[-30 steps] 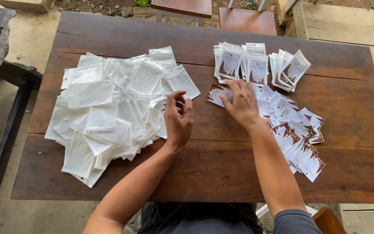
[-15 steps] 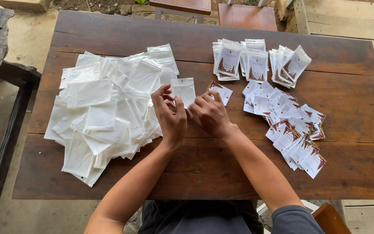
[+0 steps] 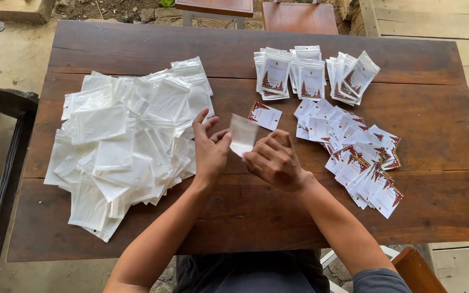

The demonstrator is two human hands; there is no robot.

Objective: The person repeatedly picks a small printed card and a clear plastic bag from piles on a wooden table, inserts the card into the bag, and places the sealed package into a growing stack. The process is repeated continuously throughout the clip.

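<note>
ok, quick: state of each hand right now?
Left hand: pinching the left edge of a small clear pouch, other fingers spread.
Right hand: curled, gripping the same pouch's lower edge.

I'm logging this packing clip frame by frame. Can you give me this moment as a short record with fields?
surface: dark wooden table
left hand: pinches the clear plastic pouch
right hand: grips the same pouch's lower edge
left side: heap of empty clear pouches
right side: spread of printed cards
single card: lies apart, behind the hands
far edge: three stacks of filled pouches
</note>
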